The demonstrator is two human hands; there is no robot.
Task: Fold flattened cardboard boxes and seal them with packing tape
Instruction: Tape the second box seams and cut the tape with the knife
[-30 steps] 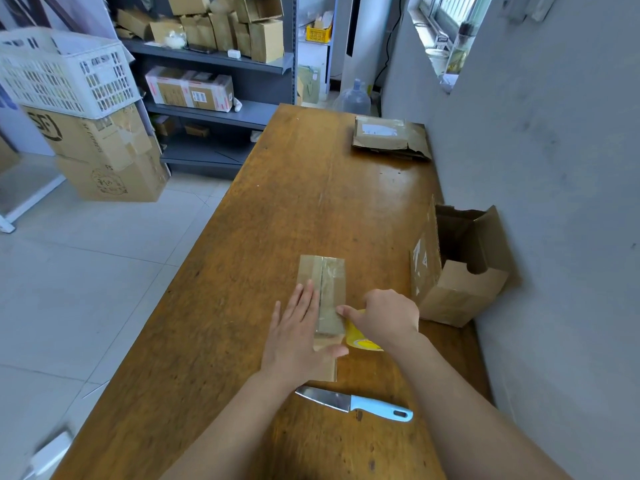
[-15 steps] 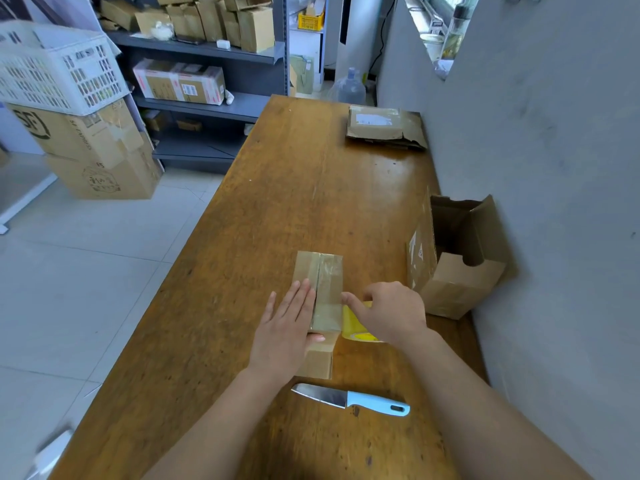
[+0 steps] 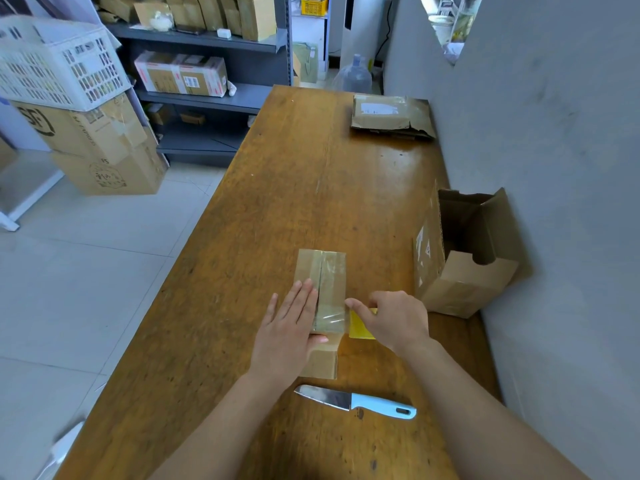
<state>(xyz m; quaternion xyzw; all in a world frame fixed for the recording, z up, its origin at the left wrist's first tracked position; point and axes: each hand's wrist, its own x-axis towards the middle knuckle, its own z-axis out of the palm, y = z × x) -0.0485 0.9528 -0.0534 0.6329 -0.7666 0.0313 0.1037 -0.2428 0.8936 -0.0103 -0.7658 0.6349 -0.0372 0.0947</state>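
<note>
Two hands: left hand (image 3: 289,336) flat (fingers straight) on box (image 3: 330,271), right hand (image 3: 398,320) grips tape roll (image 3: 360,328).

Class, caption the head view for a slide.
Left hand flat on small box; right hand holds yellow tape roll beside it.

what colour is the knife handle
Light blue; the knife lies on the table near the person, clearest in the head view.
</note>
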